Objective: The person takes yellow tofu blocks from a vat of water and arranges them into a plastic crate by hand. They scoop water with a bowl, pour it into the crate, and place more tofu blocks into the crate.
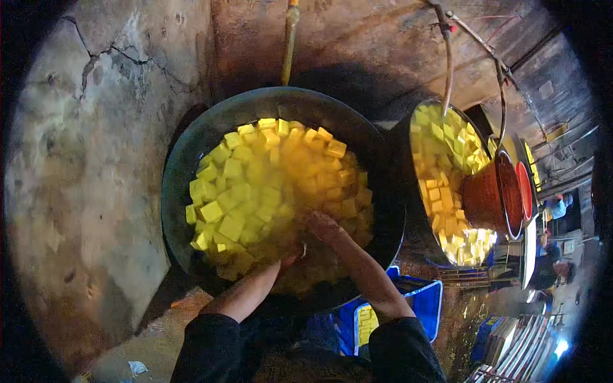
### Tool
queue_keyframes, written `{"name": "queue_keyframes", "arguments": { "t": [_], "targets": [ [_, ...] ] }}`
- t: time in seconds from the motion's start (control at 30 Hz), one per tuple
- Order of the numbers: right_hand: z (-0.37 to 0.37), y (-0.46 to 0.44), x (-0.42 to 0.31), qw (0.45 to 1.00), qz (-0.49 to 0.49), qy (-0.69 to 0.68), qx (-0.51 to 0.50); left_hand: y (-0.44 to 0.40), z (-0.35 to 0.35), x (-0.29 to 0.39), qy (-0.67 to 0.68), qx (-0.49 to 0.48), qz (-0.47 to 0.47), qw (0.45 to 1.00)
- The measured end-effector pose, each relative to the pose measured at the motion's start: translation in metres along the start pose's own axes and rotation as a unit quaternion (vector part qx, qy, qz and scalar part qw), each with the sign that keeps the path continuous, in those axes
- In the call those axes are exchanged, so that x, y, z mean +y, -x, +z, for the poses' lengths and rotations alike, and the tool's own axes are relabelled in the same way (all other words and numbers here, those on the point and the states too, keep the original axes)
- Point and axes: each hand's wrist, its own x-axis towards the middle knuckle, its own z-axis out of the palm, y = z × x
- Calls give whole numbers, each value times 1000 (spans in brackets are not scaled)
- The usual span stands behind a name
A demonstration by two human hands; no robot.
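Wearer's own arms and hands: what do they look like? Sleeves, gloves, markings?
Left sleeve and right sleeve: dark, near-black, plain as far as visible, leaving the forearms bare. Left hand and right hand look ungloved. Too hazy to tell whether rings are worn.

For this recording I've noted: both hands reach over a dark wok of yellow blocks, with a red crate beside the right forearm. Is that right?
Not quite: the head view shows that the crate beside the right forearm is blue, not red. The left hand and right hand do reach over the dark wok of yellow blocks.
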Motion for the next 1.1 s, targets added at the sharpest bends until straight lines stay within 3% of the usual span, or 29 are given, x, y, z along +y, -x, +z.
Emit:
{"name": "queue_keyframes", "arguments": {
  "t": [0.07,0.1,0.13,0.17,0.2,0.23,0.27,0.3,0.37,0.4,0.43,0.47,0.5,0.53,0.57,0.63,0.7,0.8,0.83,0.87,0.9,0.93,1.0,1.03,1.07,1.1],
  "targets": [
    [0,4,13,996,50,-51,-50,1,0,2,19,-3,-7,1000],
    [-2,10,24,979,-61,196,-6,1,-2,3,38,-6,-12,999],
    [-9,11,29,886,-170,429,40,1,-7,3,79,-10,-18,997],
    [-35,16,18,886,-174,429,39,0,-12,1,147,-15,-31,989],
    [-87,28,-8,986,-162,-7,47,-5,-19,-2,249,-18,-50,967],
    [-111,18,-11,963,-139,-228,39,-15,-27,-4,339,-12,-65,938],
    [-135,8,-14,889,-121,-440,41,-30,-29,-7,356,15,-56,933],
    [-146,-15,-5,892,-126,-433,42,-56,-25,-19,208,125,17,970],
    [-161,-60,14,897,-137,-418,42,-82,-37,-20,53,234,82,967],
    [-165,-81,21,900,-143,-411,40,-87,-55,-8,299,156,16,941],
    [-169,-97,24,901,-151,-404,39,-70,-96,23,93,184,55,977],
    [-179,-109,10,900,-157,-405,35,-51,-141,57,-116,231,81,962],
    [-193,-118,-21,964,-41,-252,72,-54,-149,65,-118,234,76,962],
    [-194,-129,-37,981,15,-170,92,-59,-153,71,-149,172,22,973],
    [-192,-143,-49,988,74,-89,104,-65,-154,70,-164,140,-8,977],
    [-164,-160,-60,959,203,-97,172,-79,-154,63,-173,112,-29,978],
    [-69,-227,-9,951,215,-41,218,-91,-150,48,-160,124,-14,979],
    [-55,-236,25,945,53,-67,315,-93,-144,23,-136,139,7,981],
    [-83,-228,29,976,35,-91,193,-91,-153,18,-135,139,5,981],
    [-109,-214,31,991,18,-114,68,-87,-168,14,210,132,-13,969],
    [-122,-193,37,991,20,-113,68,-84,-171,3,376,116,-18,919],
    [-133,-167,42,978,-17,-200,66,-81,-173,-7,530,105,-27,841],
    [-145,-131,34,956,-52,-281,64,-78,-163,-21,377,221,92,894],
    [-146,-116,28,879,-128,-450,90,-74,-165,-19,323,261,130,901],
    [-148,-102,22,766,-199,-601,113,-57,-193,8,429,194,73,879],
    [-151,-91,17,768,-196,-599,115,-38,-215,33,526,122,14,842]
  ]
}}
